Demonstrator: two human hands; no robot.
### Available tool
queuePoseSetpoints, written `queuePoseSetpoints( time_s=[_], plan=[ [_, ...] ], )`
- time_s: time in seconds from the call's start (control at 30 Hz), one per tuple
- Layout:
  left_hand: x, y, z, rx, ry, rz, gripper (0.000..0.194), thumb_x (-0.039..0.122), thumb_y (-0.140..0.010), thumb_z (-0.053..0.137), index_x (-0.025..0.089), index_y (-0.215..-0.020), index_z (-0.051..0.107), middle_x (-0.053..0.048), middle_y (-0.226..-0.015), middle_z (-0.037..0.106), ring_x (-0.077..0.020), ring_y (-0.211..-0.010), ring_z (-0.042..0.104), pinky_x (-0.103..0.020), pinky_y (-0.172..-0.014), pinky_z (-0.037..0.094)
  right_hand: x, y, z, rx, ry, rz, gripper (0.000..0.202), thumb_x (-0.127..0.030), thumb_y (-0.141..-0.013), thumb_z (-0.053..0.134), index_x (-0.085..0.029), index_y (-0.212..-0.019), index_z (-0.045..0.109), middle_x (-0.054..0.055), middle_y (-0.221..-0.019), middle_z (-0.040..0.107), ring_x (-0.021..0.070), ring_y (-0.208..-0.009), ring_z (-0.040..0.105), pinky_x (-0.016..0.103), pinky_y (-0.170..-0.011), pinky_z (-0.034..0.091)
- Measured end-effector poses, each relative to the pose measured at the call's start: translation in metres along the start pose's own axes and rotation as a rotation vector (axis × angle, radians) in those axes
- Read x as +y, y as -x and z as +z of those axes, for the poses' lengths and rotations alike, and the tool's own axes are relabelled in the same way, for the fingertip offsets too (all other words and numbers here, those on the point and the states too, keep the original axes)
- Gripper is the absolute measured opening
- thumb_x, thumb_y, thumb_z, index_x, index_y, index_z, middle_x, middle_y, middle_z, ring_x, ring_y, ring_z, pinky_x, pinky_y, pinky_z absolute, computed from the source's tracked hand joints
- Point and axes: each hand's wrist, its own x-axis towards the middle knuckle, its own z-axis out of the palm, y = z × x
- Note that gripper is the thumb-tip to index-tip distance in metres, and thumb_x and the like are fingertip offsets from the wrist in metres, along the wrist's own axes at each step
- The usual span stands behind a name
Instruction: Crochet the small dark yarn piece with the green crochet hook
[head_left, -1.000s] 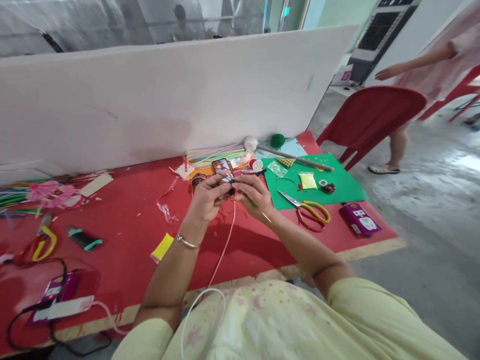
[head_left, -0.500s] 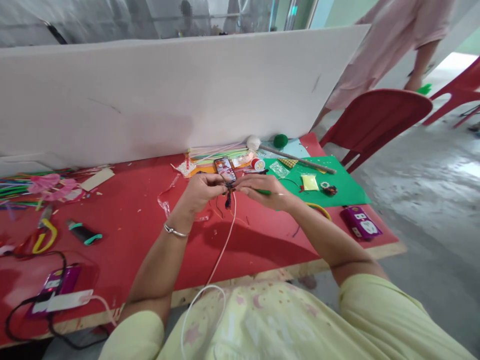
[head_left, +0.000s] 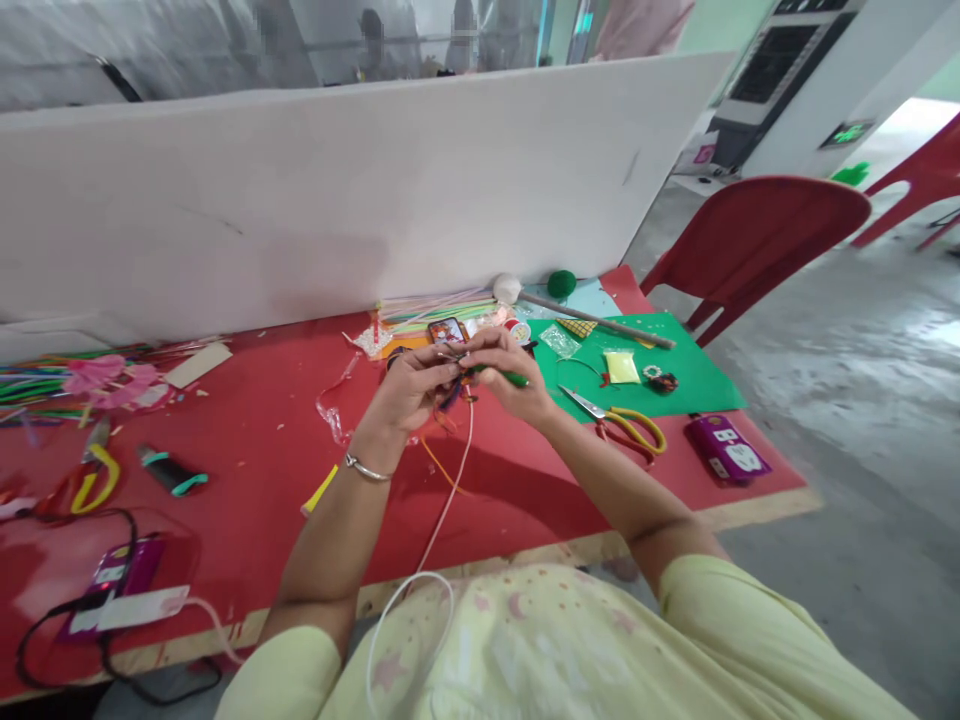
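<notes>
Above the middle of the red table, my left hand (head_left: 420, 385) pinches a small dark, multicoloured piece of yarn work (head_left: 452, 392). Close beside it, my right hand (head_left: 514, 375) is closed around a crochet hook with a green handle (head_left: 516, 379), its thin tip at the left fingers. An orange strand (head_left: 442, 466) trails down from the work onto the table. Just beyond the hands lies a phone (head_left: 447, 331), partly covered by them. Fingers hide most of the yarn work.
Scissors (head_left: 626, 425) with yellow and red handles lie right of my forearm, by a green sheet (head_left: 697, 375). A purple box (head_left: 726, 448) sits near the right edge. Pliers (head_left: 97, 470), a cutter (head_left: 172, 470) and cables are left. A white board (head_left: 337, 200) stands behind.
My hands have shifted slightly, and the right hand's grip now shows more of the green handle. The scissors, an orange strand and a yellow piece have come into sight. The person in pink moved left behind the board.
</notes>
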Motion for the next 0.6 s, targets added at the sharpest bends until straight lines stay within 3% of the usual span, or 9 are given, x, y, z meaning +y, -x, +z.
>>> queuePoseSetpoints(
  time_s=[0.07, 0.13, 0.2, 0.3, 0.4, 0.5, 0.6],
  plan=[
    [0.002, 0.001, -0.003, 0.001, -0.005, -0.026, 0.035, 0.020, -0.055, 0.095, 0.015, -0.087, 0.082, -0.001, -0.067, 0.068, -0.0073, -0.051, 0.054, -0.018, -0.042, 0.036, -0.002, -0.005, -0.008, -0.110, 0.267, -0.253, 0.040, -0.056, -0.099, 0.063, -0.025, -0.121, 0.076, 0.015, -0.133, 0.066, 0.0272, -0.122, 0.068, 0.046, -0.100, 0.061],
    [0.006, 0.003, -0.005, 0.011, -0.027, -0.043, 0.035, 0.020, -0.054, 0.094, 0.014, -0.086, 0.082, -0.001, -0.065, 0.067, -0.0071, -0.049, 0.053, -0.018, -0.040, 0.036, -0.005, -0.009, -0.016, -0.199, 0.417, -0.395, 0.037, -0.048, -0.099, 0.066, -0.029, -0.130, 0.072, 0.013, -0.130, 0.069, 0.0264, -0.122, 0.069, 0.046, -0.103, 0.059],
    [0.008, 0.005, -0.005, 0.028, -0.041, -0.042, 0.036, 0.021, -0.055, 0.093, 0.014, -0.088, 0.083, -0.001, -0.064, 0.066, -0.0068, -0.048, 0.052, -0.018, -0.040, 0.037, -0.008, -0.011, -0.018, -0.196, 0.466, -0.467, 0.039, -0.043, -0.098, 0.069, -0.030, -0.135, 0.069, 0.010, -0.120, 0.074, 0.0243, -0.114, 0.072, 0.043, -0.100, 0.061],
    [0.010, 0.006, -0.003, 0.034, -0.021, -0.033, 0.037, 0.023, -0.058, 0.091, 0.014, -0.092, 0.084, -0.001, -0.065, 0.067, -0.0064, -0.048, 0.052, -0.017, -0.040, 0.038, -0.011, -0.010, -0.013, -0.095, 0.405, -0.487, 0.045, -0.040, -0.097, 0.070, -0.026, -0.139, 0.066, 0.011, -0.111, 0.074, 0.0222, -0.105, 0.073, 0.039, -0.093, 0.062],
    [0.009, 0.005, -0.002, 0.027, 0.028, -0.005, 0.035, 0.022, -0.058, 0.093, 0.015, -0.091, 0.084, -0.001, -0.067, 0.068, -0.0066, -0.051, 0.054, -0.016, -0.041, 0.037, -0.012, -0.009, -0.005, -0.009, 0.333, -0.435, 0.042, -0.043, -0.097, 0.069, -0.026, -0.136, 0.070, 0.012, -0.114, 0.070, 0.0219, -0.109, 0.071, 0.037, -0.090, 0.063],
    [0.007, 0.004, -0.002, 0.020, 0.047, 0.007, 0.036, 0.020, -0.056, 0.096, 0.015, -0.090, 0.084, -0.002, -0.068, 0.069, -0.0065, -0.052, 0.055, -0.016, -0.042, 0.038, -0.010, -0.007, -0.002, -0.005, 0.332, -0.396, 0.039, -0.046, -0.096, 0.069, -0.027, -0.129, 0.074, 0.012, -0.117, 0.070, 0.0230, -0.111, 0.072, 0.038, -0.092, 0.063],
    [0.006, 0.003, -0.003, 0.011, 0.032, -0.001, 0.039, 0.019, -0.054, 0.099, 0.014, -0.090, 0.084, -0.002, -0.069, 0.071, -0.0059, -0.051, 0.055, -0.016, -0.042, 0.038, -0.008, -0.006, -0.002, -0.017, 0.347, -0.351, 0.038, -0.050, -0.095, 0.069, -0.027, -0.124, 0.076, 0.010, -0.109, 0.073, 0.0221, -0.102, 0.074, 0.039, -0.089, 0.063]
  ],
)
